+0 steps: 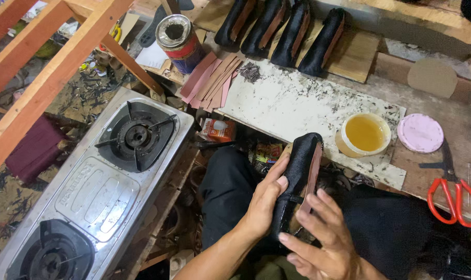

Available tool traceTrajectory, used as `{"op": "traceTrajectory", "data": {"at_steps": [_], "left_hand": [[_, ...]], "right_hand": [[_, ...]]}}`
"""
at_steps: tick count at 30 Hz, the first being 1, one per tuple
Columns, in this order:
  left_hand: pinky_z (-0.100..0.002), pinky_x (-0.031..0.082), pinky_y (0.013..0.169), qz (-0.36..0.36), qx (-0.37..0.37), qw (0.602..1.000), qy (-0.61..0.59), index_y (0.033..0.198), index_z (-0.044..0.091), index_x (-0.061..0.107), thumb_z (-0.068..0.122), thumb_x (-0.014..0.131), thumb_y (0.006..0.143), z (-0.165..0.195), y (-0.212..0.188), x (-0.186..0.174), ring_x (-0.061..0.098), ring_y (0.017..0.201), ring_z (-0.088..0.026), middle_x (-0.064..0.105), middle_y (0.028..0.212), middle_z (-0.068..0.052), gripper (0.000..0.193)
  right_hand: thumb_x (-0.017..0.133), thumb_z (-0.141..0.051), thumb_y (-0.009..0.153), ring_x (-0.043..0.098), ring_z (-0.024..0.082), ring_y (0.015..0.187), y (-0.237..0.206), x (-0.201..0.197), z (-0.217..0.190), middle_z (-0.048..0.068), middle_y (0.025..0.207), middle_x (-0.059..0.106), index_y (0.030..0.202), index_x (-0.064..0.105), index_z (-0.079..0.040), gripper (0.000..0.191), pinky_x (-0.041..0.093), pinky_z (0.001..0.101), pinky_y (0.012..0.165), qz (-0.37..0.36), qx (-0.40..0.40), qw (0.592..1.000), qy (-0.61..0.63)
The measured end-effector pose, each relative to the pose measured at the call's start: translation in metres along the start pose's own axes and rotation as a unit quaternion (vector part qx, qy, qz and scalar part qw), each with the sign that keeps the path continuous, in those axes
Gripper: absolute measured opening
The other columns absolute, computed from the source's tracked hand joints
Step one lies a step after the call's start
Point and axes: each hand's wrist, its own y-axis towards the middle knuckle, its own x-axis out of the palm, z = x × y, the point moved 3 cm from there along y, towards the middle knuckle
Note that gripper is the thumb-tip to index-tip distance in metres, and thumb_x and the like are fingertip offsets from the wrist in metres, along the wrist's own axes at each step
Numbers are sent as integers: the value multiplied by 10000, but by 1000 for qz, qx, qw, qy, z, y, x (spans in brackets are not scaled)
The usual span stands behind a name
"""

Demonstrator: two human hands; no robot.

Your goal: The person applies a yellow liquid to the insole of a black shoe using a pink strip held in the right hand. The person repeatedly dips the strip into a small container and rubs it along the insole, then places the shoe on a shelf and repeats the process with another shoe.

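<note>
A black shoe (299, 176) is held over the lap, sole up w/ toe pointing away, a brown insole strip seen along its right edge. The left hand (266, 199) is wrapped round the shoe's left side, fingers (280, 171) curled shut on it, thumb across the upper. The right hand (323, 238) is laid at the heel end, fingers (310, 215) spread & half open, tips touching the shoe's rim; a firm grip can't be told. To the left, a steel two-burner stove (98, 192) is seen, set diagonally, near burner at bottom left, far burner by the knee. Just beyond the shoe, a white spotted board (292, 103) lies on the table (453, 129); at its right end a tub of yellow glue (365, 134) stands, w/ a pink lid (420, 133) beside it. Red scissors (455, 202) lie at the right edge, well apart from the hands. A small orange box (218, 129) sits under the board's near left corner. Further off, pink-brown strips (212, 80) are fanned out next to a pile of tacks (250, 71), & an open tin (179, 41) stands behind them. At the far edge, four black shoes (282, 33) are lined up side by side on a wood board (357, 54).
</note>
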Motion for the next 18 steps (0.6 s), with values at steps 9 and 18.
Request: {"op": "traceTrajectory", "data": {"at_steps": [9,18], "left_hand": [[-393,154,1305,-20,76,995,68,1560,-81,360,201,423,989,8,-9,1,205,1625,-321,274,1711,-236,640],[-432,124,1333,-35,118,990,69,1575,-75,349,271,420,989,19,-21,8,180,1647,-336,254,1729,-233,684]], "right_hand": [[594,-371,1005,373,369,1477,2,-6,3,146,1518,444,1177,751,-181,300,305,568,1262,5,21,999,-41],[629,-289,997,387,390,1479,0,-8,1,176,1495,467,1176,736,-172,239,301,524,1269,24,67,996,-54]]}}
